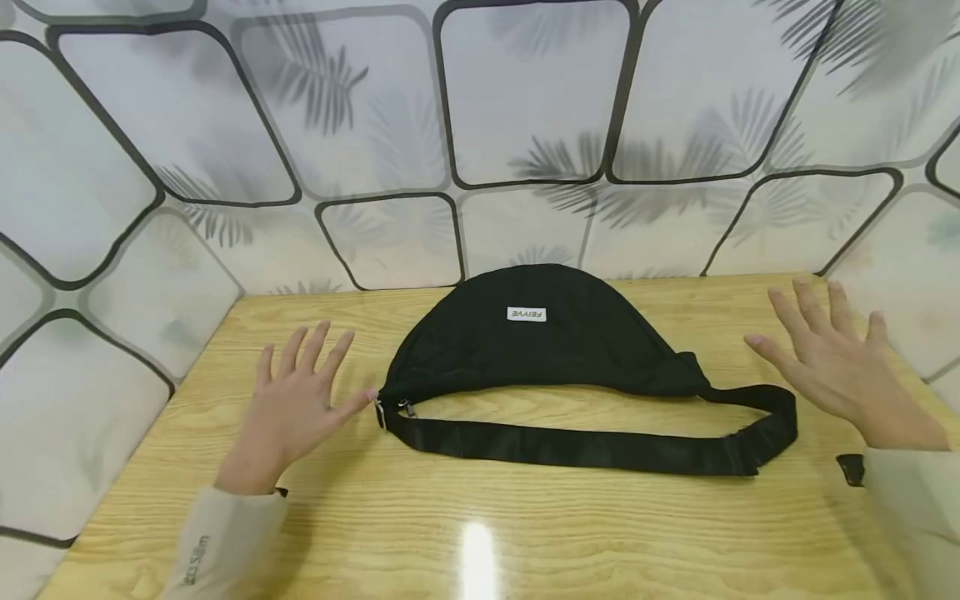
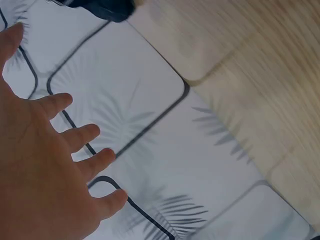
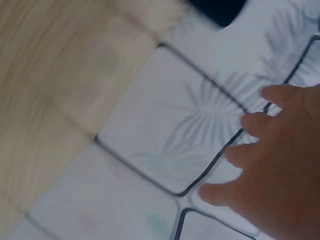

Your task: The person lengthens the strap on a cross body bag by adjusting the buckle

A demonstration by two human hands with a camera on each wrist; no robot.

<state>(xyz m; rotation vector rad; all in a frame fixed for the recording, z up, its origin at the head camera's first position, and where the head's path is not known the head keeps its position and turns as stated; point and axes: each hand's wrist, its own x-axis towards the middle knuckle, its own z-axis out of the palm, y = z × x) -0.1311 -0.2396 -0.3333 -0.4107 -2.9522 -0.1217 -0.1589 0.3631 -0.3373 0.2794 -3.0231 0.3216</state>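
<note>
A black waist bag (image 1: 540, 350) lies on the wooden table, its curved side toward the back wall and a small white label on its front. Its wide black strap (image 1: 585, 448) loops along the near side, with a metal buckle and a zipper pull at the left end. My left hand (image 1: 296, 408) is held with fingers spread, its thumb tip right by the bag's left corner. Off to the right, my right hand (image 1: 840, 358) has its fingers spread too, apart from the strap's right bend. Both hands hold nothing.
Behind the wooden table (image 1: 405, 533) stands a wall covering (image 1: 532, 100) with dark outlined panels and leaf prints, which also runs along both sides. A small black piece (image 1: 851, 469) shows beside the right sleeve (image 1: 911, 500).
</note>
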